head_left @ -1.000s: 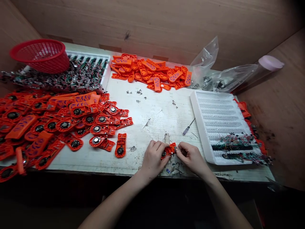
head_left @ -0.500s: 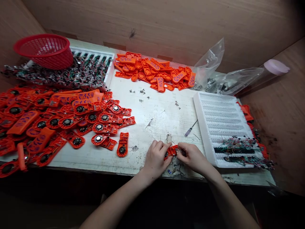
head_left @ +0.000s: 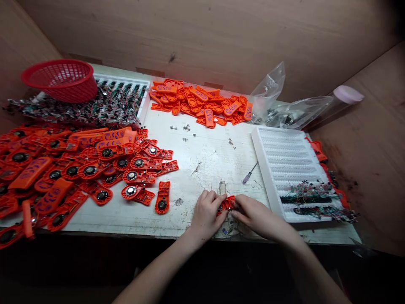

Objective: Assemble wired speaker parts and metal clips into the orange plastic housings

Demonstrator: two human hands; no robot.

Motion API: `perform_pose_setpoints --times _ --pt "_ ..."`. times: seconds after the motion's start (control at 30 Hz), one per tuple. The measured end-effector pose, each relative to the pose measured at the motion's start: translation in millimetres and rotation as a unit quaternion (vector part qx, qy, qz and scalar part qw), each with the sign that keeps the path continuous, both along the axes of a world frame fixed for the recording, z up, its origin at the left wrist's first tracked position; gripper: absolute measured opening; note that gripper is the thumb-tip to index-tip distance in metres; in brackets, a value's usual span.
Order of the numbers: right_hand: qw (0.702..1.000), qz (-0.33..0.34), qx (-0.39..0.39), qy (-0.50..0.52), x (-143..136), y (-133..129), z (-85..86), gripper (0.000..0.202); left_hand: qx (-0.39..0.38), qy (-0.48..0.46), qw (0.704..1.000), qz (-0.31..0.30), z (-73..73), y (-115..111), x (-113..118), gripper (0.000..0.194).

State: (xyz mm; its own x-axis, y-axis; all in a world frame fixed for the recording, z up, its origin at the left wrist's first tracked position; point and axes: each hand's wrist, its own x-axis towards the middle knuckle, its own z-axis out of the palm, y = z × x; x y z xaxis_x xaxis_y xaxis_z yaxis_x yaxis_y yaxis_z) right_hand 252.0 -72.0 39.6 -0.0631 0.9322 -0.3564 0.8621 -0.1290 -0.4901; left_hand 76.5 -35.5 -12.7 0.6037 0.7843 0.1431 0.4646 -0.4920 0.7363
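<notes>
Near the table's front edge, my left hand [head_left: 207,212] grips a small orange plastic housing [head_left: 228,203] between thumb and fingers, covering its left part. Dark and metallic bits show inside the open shell. At the housing's right end is my right hand [head_left: 251,213], its thumb and fingers closed around that end. Whether it also pinches a small part there, I cannot make out. Just left of my hands a similar housing with a round black speaker [head_left: 162,198] lies on its own. A small screwdriver [head_left: 247,177] rests beyond my right hand.
Filled orange housings [head_left: 90,170] are heaped on the left. Behind them a red basket [head_left: 63,82] sits on wired parts. Orange shells [head_left: 202,101] lie at the back, beside clear bags [head_left: 268,90]. A white foam tray [head_left: 268,173] with wired boards stands at right.
The camera view has shifted slightly. My right hand's thumb and fingers have changed position at the housing's right end. The left hand keeps its hold.
</notes>
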Motion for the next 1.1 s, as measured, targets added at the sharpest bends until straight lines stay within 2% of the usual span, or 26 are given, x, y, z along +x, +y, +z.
perform_pose_setpoints --times 0.03,0.1,0.2,0.33,0.47,0.63,0.77,0.87,0.97,1.03,1.1 --pt "0.997 -0.007 -0.026 0.069 9.4 -1.0 2.1 0.01 -0.002 -0.004 1.0 -0.002 0.1 0.5 -0.6 0.037" --pt "0.983 -0.066 -0.061 0.163 24.4 0.0 2.2 0.018 -0.004 -0.013 1.0 -0.006 0.2 1.6 -1.3 0.037" --pt "0.954 -0.171 -0.09 0.23 29.1 9.0 -7.0 0.028 -0.007 -0.021 1.0 -0.006 0.8 3.1 -1.4 0.038" --pt "0.926 -0.234 -0.158 0.25 17.9 27.6 -21.7 0.043 -0.011 -0.02 1.0 -0.011 1.7 3.6 -0.9 0.038" --pt "0.919 -0.248 -0.192 0.239 15.7 40.0 -26.0 0.05 -0.011 -0.017 1.0 -0.015 1.6 3.5 -0.7 0.037" --pt "0.914 -0.217 -0.172 0.298 25.3 28.5 -20.9 0.047 -0.004 -0.024 1.0 -0.007 2.8 4.5 -2.2 0.039" --pt "0.899 -0.206 -0.107 0.373 29.0 14.1 -24.1 0.039 0.004 -0.024 1.0 -0.012 1.9 6.4 -0.2 0.038" --pt "0.936 -0.202 -0.062 0.282 26.8 8.6 -28.9 0.036 0.012 -0.016 1.0 -0.007 3.8 0.3 2.3 0.037" --pt "0.967 -0.147 0.012 0.206 19.6 2.9 -31.7 0.033 0.036 0.012 0.999 0.004 12.0 -13.1 -5.0 0.04" --pt "0.969 -0.103 0.073 0.21 10.0 2.0 -34.3 0.031 0.065 0.024 0.997 0.031 19.2 -20.0 -20.5 0.044" --pt "0.969 -0.022 0.13 0.207 -6.9 7.4 -37.7 0.031 0.093 0.019 0.99 0.103 25.7 -23.4 -47.3 0.044"
